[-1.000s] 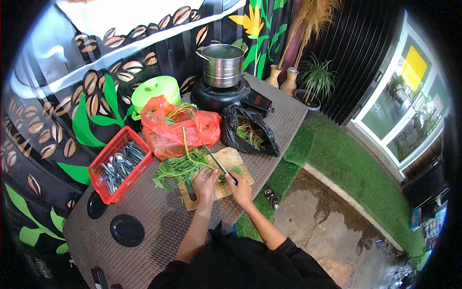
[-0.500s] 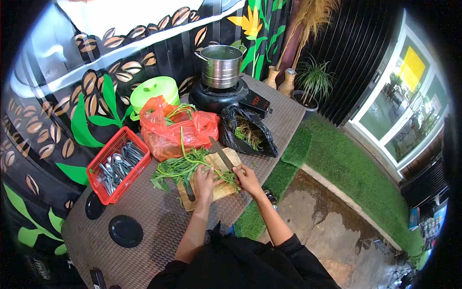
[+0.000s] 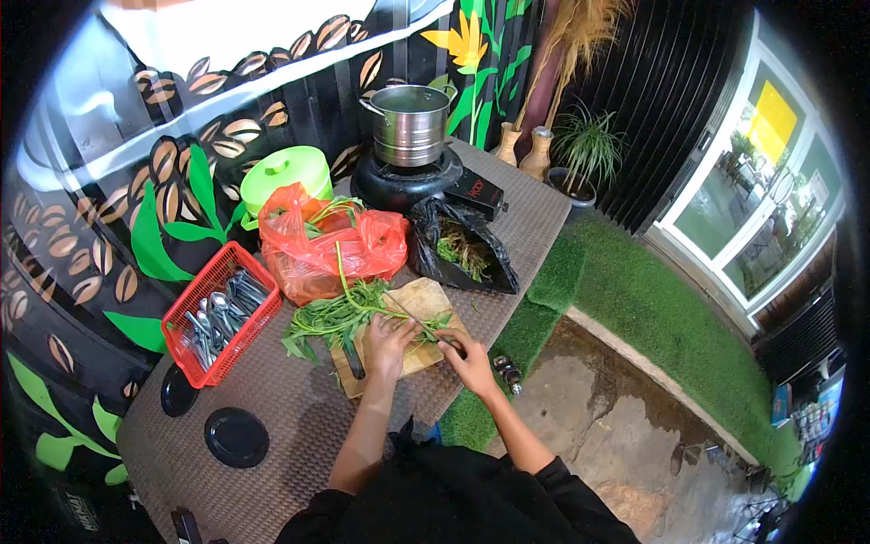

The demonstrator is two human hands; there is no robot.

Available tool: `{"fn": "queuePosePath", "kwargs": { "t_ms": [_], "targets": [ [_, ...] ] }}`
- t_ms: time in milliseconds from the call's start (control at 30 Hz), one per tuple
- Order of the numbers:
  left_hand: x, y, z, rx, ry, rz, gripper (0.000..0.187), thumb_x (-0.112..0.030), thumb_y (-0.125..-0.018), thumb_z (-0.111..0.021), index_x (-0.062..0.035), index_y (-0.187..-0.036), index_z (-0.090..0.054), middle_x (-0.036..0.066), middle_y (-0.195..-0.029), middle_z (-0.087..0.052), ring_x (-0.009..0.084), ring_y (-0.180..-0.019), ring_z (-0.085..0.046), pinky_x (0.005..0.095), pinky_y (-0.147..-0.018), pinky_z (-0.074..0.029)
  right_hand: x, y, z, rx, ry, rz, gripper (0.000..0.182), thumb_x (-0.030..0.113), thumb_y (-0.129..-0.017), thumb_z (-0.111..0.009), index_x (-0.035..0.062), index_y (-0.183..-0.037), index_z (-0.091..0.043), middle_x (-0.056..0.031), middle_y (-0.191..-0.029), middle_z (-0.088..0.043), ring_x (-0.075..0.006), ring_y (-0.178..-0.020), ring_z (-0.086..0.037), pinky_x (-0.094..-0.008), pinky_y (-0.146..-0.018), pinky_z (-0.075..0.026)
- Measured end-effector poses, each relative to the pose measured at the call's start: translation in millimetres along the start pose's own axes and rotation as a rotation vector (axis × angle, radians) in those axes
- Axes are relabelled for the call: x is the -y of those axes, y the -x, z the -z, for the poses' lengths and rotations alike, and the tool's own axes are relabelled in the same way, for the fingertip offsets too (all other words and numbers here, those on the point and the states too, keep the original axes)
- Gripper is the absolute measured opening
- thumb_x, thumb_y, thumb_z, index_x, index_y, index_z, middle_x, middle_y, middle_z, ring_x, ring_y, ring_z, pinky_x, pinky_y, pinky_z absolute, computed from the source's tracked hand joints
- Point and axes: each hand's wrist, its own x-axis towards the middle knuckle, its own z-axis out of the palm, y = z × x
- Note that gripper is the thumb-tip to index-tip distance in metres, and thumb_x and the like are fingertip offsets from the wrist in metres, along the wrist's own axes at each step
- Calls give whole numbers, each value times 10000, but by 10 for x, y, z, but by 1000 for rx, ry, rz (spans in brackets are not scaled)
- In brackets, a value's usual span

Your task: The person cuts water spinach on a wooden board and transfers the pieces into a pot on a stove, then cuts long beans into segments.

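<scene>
My right hand (image 3: 467, 360) is closed around the handle of a knife (image 3: 410, 312). Its blade slants up and to the left, over a wooden cutting board (image 3: 424, 295). On the board, my left hand (image 3: 390, 346) presses down on a bunch of leafy green vegetables (image 3: 340, 315), fingers bent over the stems beside the blade. Leaves spill past the board's left edge, and a few cut pieces lie near the knife. A dark elongated shape, which I cannot identify, shows at the board's left side.
Behind the board sit a red plastic bag (image 3: 331, 254) and a black bag (image 3: 426, 249) of plant scraps. A red basket (image 3: 256, 328) of cutlery is to the left, near black plates (image 3: 236, 437). Farther back stand a green lidded pot (image 3: 285, 172) and a steel pot (image 3: 410, 131) on a stove (image 3: 399, 186).
The knife has swung lower, its blade now lying flatter across the stems. My left hand has shifted slightly toward the blade, its fingers curling over the greens.
</scene>
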Motion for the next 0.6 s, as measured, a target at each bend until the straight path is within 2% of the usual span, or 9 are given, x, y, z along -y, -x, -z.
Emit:
{"fn": "queuePosePath", "kwargs": {
  "t_ms": [33,100,133,267,333,367,433,533,600],
  "targets": [
    [50,-29,28,0,1,0,456,121,-782,-591,-28,-1143,-356,139,-1015,-457,261,-928,-580,371,-786,-567,-1,25,-38,0,1,0,285,234,-852,-586,62,-1079,-605,-47,-559,-537,-101,-505,-503,-273,-496,-384],
    [122,-77,29,-56,40,-23,449,127,-781,-587,-25,-1142,-368,144,-1015,-489,260,-910,-589,362,-785,-564,14,59,-120,-96,158,52,349,282,-822,-616,115,-1128,-600,-117,-664,-618,-203,-592,-613,-312,-561,-452],
    [131,-83,19,-54,40,-22,449,127,-781,-587,-25,-1142,-368,144,-1015,-489,260,-910,-589,362,-785,-564,32,65,-134,-93,182,-4,389,316,-806,-631,140,-1151,-592,-160,-769,-650,-294,-683,-643,-351,-618,-484],
    [176,-124,-6,-40,131,40,431,121,-790,-578,-29,-1133,-363,156,-998,-532,265,-907,-600,372,-794,-549,85,40,-199,-154,199,-72,388,309,-809,-629,138,-1155,-590,-159,-797,-650,-298,-689,-640,-363,-621,-486],
    [169,-105,-66,-73,185,80,415,125,-781,-583,-22,-1112,-379,151,-990,-542,269,-903,-600,375,-789,-552,81,32,-223,-247,215,49,386,309,-809,-633,115,-1140,-594,-167,-814,-647,-313,-686,-630,-379,-619,-485],
    [174,-89,-97,-90,191,85,394,123,-784,-580,-21,-1095,-385,152,-987,-545,269,-913,-600,370,-788,-547,75,30,-228,-247,215,48,386,309,-809,-633,115,-1140,-594,-167,-814,-647,-313,-686,-630,-379,-619,-485],
    [192,-60,-149,-109,197,90,373,122,-786,-577,-21,-1077,-391,153,-984,-549,269,-923,-600,365,-787,-542,71,22,-231,-277,283,178,380,297,-808,-639,86,-1122,-597,-166,-811,-644,-318,-671,-621,-385,-603,-479],
    [261,-59,-80,-94,219,72,340,113,-799,-562,-22,-1062,-395,150,-994,-554,260,-927,-601,346,-780,-534,0,6,-249,-226,329,161,365,276,-805,-643,71,-1105,-601,-162,-807,-642,-320,-672,-614,-387,-601,-474],
    [308,-111,7,-43,217,79,462,83,-820,-553,-14,-1181,-282,201,-1055,-555,283,-941,-603,369,-830,-523,0,-11,-247,-226,317,142,362,272,-805,-643,85,-1112,-602,-159,-816,-642,-315,-680,-615,-383,-606,-474]
  ]
}}
